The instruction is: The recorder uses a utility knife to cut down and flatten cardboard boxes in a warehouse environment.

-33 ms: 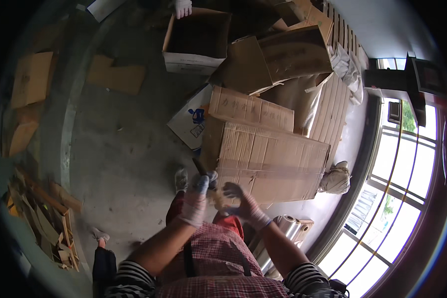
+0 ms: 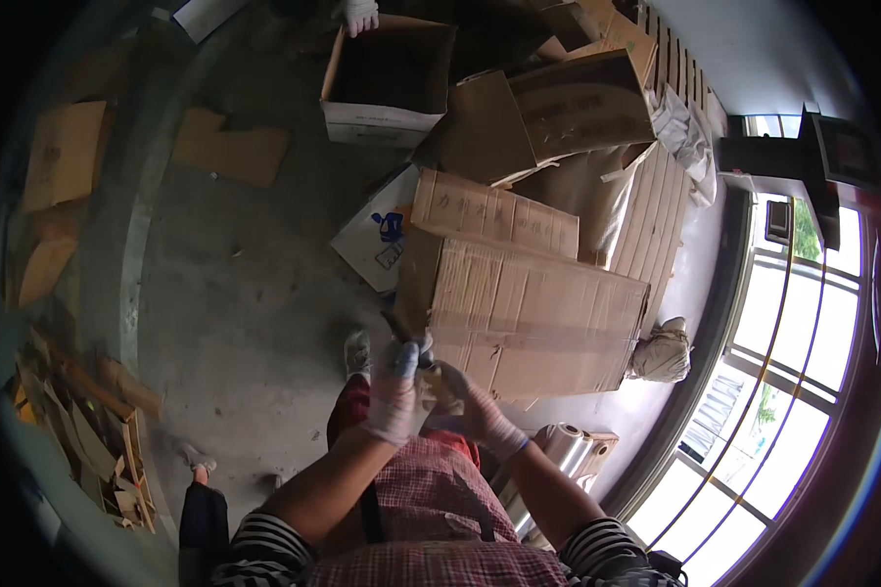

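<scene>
My left hand (image 2: 395,396), in a whitish glove with blue-grey fingertips, is closed round a dark, narrow, slightly curved tool (image 2: 396,325) that points away from me. It looks like a knife, but the blade is too dim to be sure. My right hand (image 2: 475,411), gloved alike, is closed on a small tan crumpled scrap (image 2: 429,389) between the two hands. Whether the left fingers also touch that scrap is hidden. Just beyond both hands lies a big brown cardboard carton (image 2: 538,318), its near edge close to my right fingers.
An open box (image 2: 387,127) stands at the far side with another person's gloved hand (image 2: 360,16) on its rim. Opened cartons (image 2: 587,103) pile up at far right. Cardboard scraps (image 2: 88,440) fill the left. Film rolls (image 2: 563,450) lie at near right, beside the window (image 2: 754,391).
My right hand has moved left to meet my left hand. Its spread fingers have closed on the tan scrap. My left hand has shifted slightly right, still holding the dark tool.
</scene>
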Available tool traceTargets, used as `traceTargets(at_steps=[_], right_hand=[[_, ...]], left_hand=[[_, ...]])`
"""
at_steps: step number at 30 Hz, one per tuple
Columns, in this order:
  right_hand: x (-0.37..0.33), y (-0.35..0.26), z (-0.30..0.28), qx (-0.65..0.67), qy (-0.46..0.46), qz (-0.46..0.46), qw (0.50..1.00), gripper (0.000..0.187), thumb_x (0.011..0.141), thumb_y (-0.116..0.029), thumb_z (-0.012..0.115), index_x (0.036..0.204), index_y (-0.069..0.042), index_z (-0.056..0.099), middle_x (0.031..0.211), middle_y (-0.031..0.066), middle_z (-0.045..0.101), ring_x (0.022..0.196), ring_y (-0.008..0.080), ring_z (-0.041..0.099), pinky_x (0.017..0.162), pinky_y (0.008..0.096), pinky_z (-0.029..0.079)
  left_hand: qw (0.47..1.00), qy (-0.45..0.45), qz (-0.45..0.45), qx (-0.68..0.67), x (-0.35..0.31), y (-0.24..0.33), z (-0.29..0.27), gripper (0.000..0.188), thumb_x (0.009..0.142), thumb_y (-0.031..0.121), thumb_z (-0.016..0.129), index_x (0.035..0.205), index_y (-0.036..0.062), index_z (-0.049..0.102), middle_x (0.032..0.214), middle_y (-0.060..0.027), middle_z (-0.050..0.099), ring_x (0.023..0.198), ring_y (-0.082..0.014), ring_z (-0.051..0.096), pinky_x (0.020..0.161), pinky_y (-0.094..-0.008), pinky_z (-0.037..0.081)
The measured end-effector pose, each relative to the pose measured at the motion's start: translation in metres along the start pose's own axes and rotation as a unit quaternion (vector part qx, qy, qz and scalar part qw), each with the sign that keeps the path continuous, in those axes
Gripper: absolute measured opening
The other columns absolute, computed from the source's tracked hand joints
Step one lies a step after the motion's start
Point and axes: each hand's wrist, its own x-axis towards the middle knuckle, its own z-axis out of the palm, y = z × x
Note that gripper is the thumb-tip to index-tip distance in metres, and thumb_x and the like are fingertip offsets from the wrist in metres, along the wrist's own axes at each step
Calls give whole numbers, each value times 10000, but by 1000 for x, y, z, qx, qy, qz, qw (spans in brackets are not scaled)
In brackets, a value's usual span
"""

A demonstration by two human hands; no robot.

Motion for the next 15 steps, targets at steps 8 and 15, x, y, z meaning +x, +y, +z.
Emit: traceTargets(at_steps=[8, 15], right_hand=[[-43, 50, -37, -109, 121, 132, 978, 453, 794, -185, 653, 1187, -31, 491, 940, 240, 614, 891, 443, 600, 763, 471, 491], [-38, 142, -104, -27, 139, 92, 986, 411, 763, -202, 681, 1110, -37, 533, 909, 228, 640, 873, 422, 612, 751, 442, 500]], left_hand=[[817, 96, 281, 494, -7, -55, 0, 573, 810, 232, 725, 1287, 7, 501, 1231, -228, 543, 1144, -391, 507, 995, -450, 411], [782, 117, 235, 565, -27, -95, 18, 595, 775, 193, 737, 1289, 20, 493, 1206, -240, 548, 1126, -411, 512, 972, -459, 435]])
